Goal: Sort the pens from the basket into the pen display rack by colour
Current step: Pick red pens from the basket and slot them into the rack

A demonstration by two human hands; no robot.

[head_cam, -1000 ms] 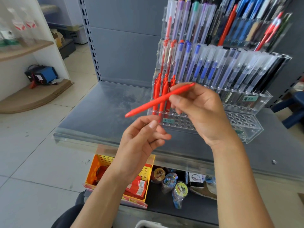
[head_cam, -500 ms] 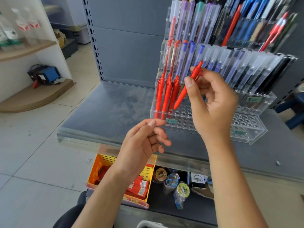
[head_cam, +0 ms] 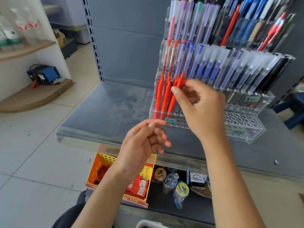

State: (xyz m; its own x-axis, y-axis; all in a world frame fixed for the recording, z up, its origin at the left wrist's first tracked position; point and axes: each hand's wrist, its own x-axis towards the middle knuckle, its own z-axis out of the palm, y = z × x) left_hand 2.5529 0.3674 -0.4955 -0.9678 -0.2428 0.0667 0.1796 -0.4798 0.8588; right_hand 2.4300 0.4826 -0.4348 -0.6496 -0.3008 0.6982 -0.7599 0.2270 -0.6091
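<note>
A clear acrylic pen display rack point(head_cam: 243, 127) stands on the grey shelf, its tiers filled with red, blue, purple and black pens. At the left end of its lowest tier stand several red pens point(head_cam: 158, 94). My right hand point(head_cam: 200, 106) pinches one more red pen point(head_cam: 176, 91) near its top, upright, right beside those red pens with its tip down in the holes. My left hand point(head_cam: 144, 143) hovers below the rack's front edge with fingers loosely curled, holding nothing. The pen basket is hidden from view, apart from a pale rim at the bottom edge.
The grey metal shelf point(head_cam: 115, 109) has a slotted upright point(head_cam: 93, 38) at its back left. Below its front edge stand a yellow box of red packets point(head_cam: 139, 186) and wrapped tape rolls point(head_cam: 181, 190). A blue stool point(head_cam: 292, 111) stands at the right, a wooden corner shelf point(head_cam: 32, 94) at the left.
My right hand swung the red pen from lying across to upright and lowered it into the rack beside the other red pens. My left hand let go of it and stayed low.
</note>
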